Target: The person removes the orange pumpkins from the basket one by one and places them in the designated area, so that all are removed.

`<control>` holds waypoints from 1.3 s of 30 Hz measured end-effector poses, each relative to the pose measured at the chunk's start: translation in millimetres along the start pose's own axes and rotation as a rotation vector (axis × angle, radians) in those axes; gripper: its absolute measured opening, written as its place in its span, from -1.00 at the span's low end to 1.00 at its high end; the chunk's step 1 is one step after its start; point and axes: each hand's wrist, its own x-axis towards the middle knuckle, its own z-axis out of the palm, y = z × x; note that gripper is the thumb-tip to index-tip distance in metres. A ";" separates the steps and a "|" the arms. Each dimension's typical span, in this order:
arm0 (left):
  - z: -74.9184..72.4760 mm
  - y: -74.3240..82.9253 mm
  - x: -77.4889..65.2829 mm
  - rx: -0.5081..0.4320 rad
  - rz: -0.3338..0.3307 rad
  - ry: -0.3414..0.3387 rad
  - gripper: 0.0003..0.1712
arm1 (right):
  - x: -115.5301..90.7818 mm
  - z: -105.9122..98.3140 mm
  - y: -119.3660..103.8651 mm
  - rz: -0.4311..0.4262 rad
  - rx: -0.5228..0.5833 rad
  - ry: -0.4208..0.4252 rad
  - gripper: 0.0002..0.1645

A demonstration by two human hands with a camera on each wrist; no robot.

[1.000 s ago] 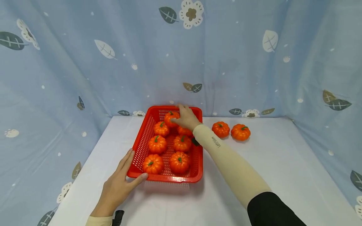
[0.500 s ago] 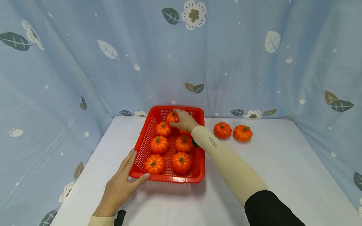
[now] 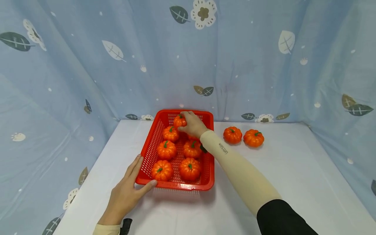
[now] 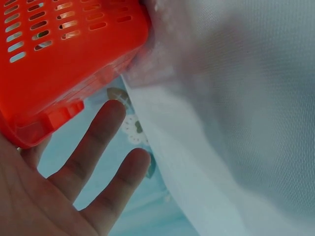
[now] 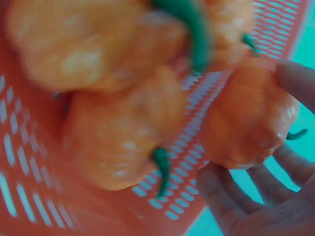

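Observation:
A red plastic basket (image 3: 182, 186) holds several orange toy pumpkins with green stems. My left hand (image 3: 124, 194) rests against its near left corner, thumb along the front rim. In the left wrist view, the fingers (image 4: 98, 137) are straight and spread beside the basket wall (image 4: 74, 49). Over the back of the basket, my right hand (image 3: 192, 125) grips a small toy pumpkin (image 3: 179, 121). The right wrist view has thumb and fingers round that pumpkin (image 5: 248, 118), other pumpkins beside it. The right hand and forearm partly cover another pumpkin (image 3: 192, 137).
Two more toy pumpkins, one nearer the basket (image 3: 232, 135) and one farther right (image 3: 254, 138), sit on the white tabletop (image 3: 282, 169). A blue patterned curtain (image 3: 249, 65) hangs behind and along both sides of the table.
My right hand has come down slightly and its fingers have drawn in round the pumpkin at the back. The left hand stays at the basket corner. The head view has shifted a little.

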 end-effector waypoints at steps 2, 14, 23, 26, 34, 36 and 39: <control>0.5 -0.5 -0.2 0.000 -0.002 -0.002 0.12 | -4.1 -4.8 -3.1 -0.020 0.029 0.014 -0.12; 1.3 -2.0 0.9 -0.001 -0.012 -0.013 0.12 | -53.4 -48.2 -21.7 -0.176 0.146 0.178 -0.06; 3.7 -2.1 0.1 -0.017 -0.020 -0.011 0.13 | -100.8 -71.2 -4.2 -0.262 0.171 0.282 -0.07; 3.1 -2.5 -0.9 -0.019 -0.021 -0.012 0.13 | -121.4 -76.1 7.0 -0.280 0.177 0.321 -0.09; 2.0 -3.2 -2.2 -0.014 -0.027 -0.021 0.12 | -155.9 -85.4 42.3 -0.278 0.188 0.464 -0.05; 2.6 -3.2 -2.1 -0.018 -0.025 -0.025 0.11 | -162.8 -87.9 51.2 -0.257 0.190 0.486 -0.03; 3.7 -2.6 -1.4 -0.021 -0.019 -0.022 0.11 | -172.6 -94.0 63.2 -0.230 0.171 0.505 0.01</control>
